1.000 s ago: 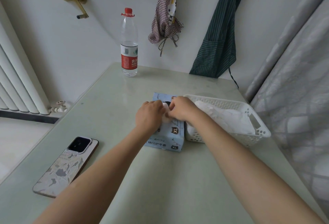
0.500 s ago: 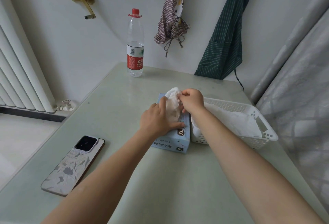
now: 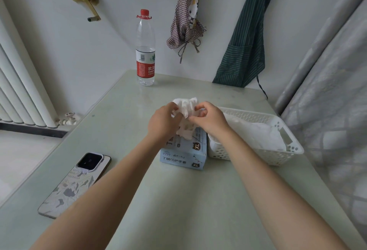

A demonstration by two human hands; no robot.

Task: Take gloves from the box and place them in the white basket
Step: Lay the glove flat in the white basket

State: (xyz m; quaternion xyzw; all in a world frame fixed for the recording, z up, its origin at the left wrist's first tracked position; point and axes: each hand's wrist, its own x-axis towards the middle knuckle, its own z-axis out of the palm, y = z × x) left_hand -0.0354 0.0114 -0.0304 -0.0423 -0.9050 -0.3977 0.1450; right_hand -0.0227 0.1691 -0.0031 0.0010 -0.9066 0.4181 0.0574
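1. Glove box (image 3: 183,153) lies mid-table (image 3: 178,200), just left of the basket (image 3: 278,155), sides touching or nearly so.
2. Both hands above the box: left hand (image 3: 161,123) on the left, right hand (image 3: 209,119) on the right, w/ a crumpled glove (image 3: 185,106) pinched between them; its lower end hangs down to the box top.
3. More gloves (image 3: 256,132) lie in the basket.
4. Phone (image 3: 77,183) lies flat near the table's left edge, nearer the person than the box.
5. Bottle (image 3: 145,51) stands upright at the table's far edge, behind & left of the box.
6. Radiator (image 3: 21,90) far left, off the table.
7. Two aprons hang on the wall behind: one (image 3: 187,15) right of the bottle, another (image 3: 246,37) further right, behind the basket.
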